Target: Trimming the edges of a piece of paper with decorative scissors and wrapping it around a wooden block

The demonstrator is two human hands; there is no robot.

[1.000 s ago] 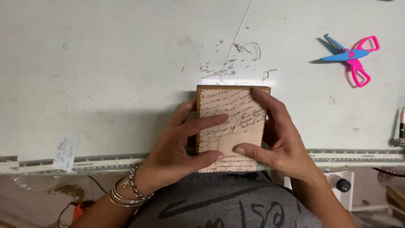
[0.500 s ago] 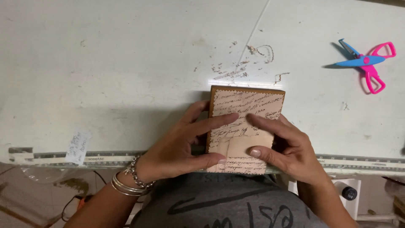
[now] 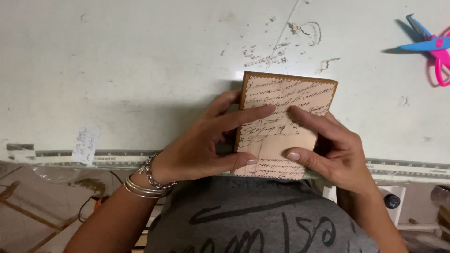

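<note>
White table [image 3: 140,70], scissors [image 3: 429,47], paper scraps [image 3: 281,47]

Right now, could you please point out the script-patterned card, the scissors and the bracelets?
Script-patterned card [image 3: 286,100]: head view, upper part of its printed face.
Scissors [image 3: 426,44]: head view, blue blade near the pivot.
Bracelets [image 3: 143,185]: head view, silver bands on the left wrist.
</note>
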